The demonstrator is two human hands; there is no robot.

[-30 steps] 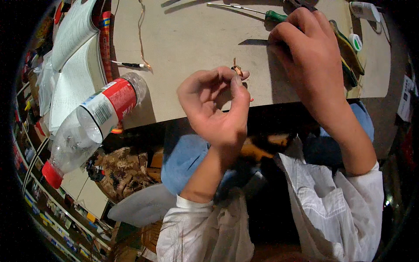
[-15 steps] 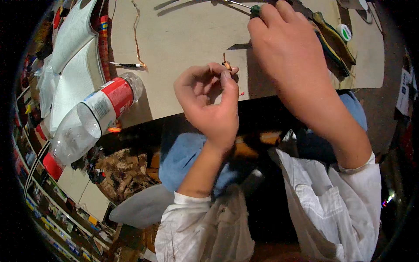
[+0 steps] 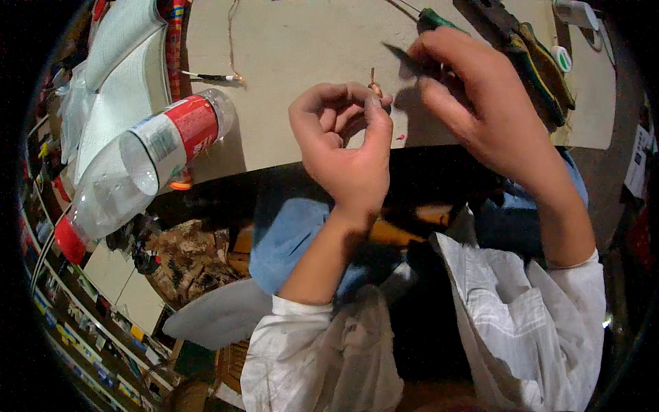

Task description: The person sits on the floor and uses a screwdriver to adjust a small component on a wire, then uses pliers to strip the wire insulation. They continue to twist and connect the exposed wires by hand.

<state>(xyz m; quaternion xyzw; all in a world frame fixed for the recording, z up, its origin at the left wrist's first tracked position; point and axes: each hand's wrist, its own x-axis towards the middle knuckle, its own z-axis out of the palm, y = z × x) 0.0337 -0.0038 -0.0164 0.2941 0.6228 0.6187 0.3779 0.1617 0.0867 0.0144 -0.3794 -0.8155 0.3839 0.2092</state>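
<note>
My left hand (image 3: 343, 144) is closed, thumb and index fingertips pinching a small copper wire piece (image 3: 375, 88) with a thin end sticking up. My right hand (image 3: 487, 117) hangs to the right of it, fingers curled; a dark blade-like strip (image 3: 398, 53) shows at its fingertips, and whether it is gripped is unclear. Beyond that hand are a green-handled screwdriver (image 3: 432, 20) and dark pliers with yellow-edged handles (image 3: 532, 75). A tiny red bit (image 3: 400, 136) rests on the pale tabletop (image 3: 288, 41). A black-and-white lead with copper wire (image 3: 213, 77) lies to the left.
A clear bottle with red cap and label (image 3: 182, 130) lies at the left beside open white booklets (image 3: 120, 51). Small white containers (image 3: 561, 59) sit at the right. Shelving with small goods (image 3: 75, 316) is lower left; blue cloth (image 3: 288, 240) is below the table edge.
My right hand has turned, its thumb and curled fingers showing more, and the dark strip by them is more tilted. My left hand keeps the copper piece pinched, slightly higher in the view.
</note>
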